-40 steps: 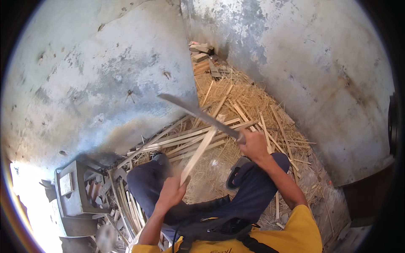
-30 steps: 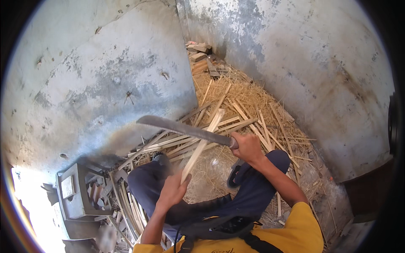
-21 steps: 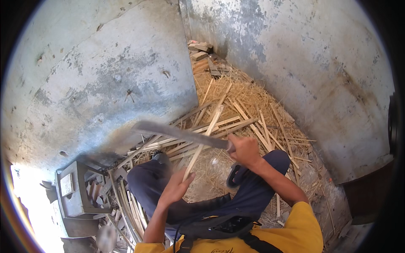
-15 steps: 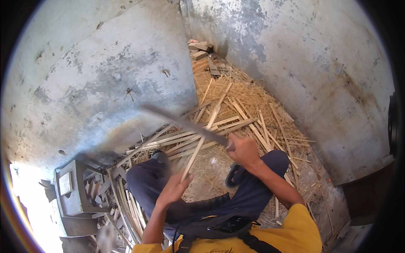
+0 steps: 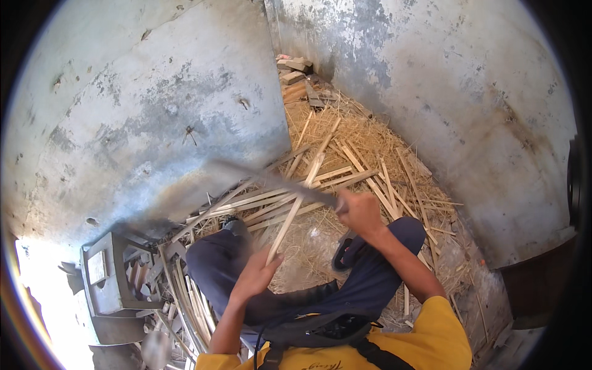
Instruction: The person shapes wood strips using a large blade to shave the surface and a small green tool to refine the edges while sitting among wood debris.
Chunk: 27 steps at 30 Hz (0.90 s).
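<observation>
My left hand [image 5: 256, 274] is closed around the near end of a pale bamboo strip [image 5: 287, 229], which slants up and away to the right. In my right hand [image 5: 361, 213] is the handle of a machete [image 5: 256, 177], its long dark blade pointing left and away. The blade, blurred by motion, crosses the strip partway along; whether it touches cannot be told. Beneath them, more split bamboo strips [image 5: 345, 179] lie crisscrossed on fine shavings [image 5: 376, 139]. I sit with both knees bent, one on each side of the held strip.
Bent strips [image 5: 191, 302] lie by my left leg, beside a grey box-like frame [image 5: 108, 271]. Stained walls [image 5: 468, 92] meet at the far corner, where bricks [image 5: 295, 66] are piled. A dark object [image 5: 536, 290] stands at the right.
My right hand and the machete have shifted slightly, and the held strip's far end shows nearer now. My left hand has kept nearly the same place and grip.
</observation>
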Available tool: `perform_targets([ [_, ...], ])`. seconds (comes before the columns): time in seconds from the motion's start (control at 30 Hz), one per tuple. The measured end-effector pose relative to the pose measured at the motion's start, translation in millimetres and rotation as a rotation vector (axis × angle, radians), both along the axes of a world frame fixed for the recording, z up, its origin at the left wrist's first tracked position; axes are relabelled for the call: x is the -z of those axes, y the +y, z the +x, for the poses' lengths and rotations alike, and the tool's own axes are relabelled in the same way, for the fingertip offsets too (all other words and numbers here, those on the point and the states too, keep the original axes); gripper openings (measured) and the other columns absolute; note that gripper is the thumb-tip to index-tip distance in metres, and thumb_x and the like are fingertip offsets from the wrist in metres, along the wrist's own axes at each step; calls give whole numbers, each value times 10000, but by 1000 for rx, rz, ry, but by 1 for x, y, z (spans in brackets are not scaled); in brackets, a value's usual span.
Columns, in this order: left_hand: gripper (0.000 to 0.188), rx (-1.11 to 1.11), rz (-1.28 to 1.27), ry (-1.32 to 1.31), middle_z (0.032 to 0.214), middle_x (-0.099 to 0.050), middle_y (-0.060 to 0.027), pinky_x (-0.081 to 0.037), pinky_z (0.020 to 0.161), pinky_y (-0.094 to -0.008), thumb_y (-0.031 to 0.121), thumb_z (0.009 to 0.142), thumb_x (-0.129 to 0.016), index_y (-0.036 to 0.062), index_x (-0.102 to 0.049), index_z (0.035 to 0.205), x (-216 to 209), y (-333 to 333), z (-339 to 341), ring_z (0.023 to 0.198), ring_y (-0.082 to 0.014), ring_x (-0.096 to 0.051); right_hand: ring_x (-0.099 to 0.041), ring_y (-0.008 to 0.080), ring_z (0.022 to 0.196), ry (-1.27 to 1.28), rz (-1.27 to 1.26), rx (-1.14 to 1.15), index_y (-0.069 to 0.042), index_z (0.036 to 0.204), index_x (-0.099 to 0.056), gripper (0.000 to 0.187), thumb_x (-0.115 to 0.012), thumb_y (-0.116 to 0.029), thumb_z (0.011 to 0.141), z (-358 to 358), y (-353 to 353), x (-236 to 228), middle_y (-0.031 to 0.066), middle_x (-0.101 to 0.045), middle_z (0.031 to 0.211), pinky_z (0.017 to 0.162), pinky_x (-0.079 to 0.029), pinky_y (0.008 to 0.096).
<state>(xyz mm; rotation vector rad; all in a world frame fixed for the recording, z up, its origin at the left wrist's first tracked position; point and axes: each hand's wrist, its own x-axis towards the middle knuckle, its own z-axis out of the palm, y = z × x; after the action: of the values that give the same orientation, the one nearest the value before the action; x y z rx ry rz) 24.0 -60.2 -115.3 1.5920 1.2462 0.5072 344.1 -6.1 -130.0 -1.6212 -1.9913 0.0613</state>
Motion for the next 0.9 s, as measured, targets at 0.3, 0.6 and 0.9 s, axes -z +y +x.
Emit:
perform_targets([
  [0.3,246,4,116,129,725,-524,-20,-433,641,-328,240,1046,-598,20,-577,937,-6,-6,-7,691,-127,-496,-720,358,695,-11,15,65,-104,932,-692,186,-751,-187,776,2,10,-1,154,-681,693,643,-553,483],
  [0.6,320,-111,60,20,822,-611,-204,-490,749,-421,273,1045,-633,-23,-598,1161,-24,-22,-28,739,-267,-573,-587,290,564,389,-79,332,9,803,-651,229,-716,-206,848,77,41,-6,156,-590,617,582,-442,435],
  [0.9,429,-218,315,216,715,-659,-270,-503,621,-530,344,1009,-678,-39,-576,1174,-35,-10,-3,705,-491,-665,-659,322,585,370,94,75,-43,919,-697,176,-760,-162,806,22,3,-30,141,-631,641,568,-479,416],
])
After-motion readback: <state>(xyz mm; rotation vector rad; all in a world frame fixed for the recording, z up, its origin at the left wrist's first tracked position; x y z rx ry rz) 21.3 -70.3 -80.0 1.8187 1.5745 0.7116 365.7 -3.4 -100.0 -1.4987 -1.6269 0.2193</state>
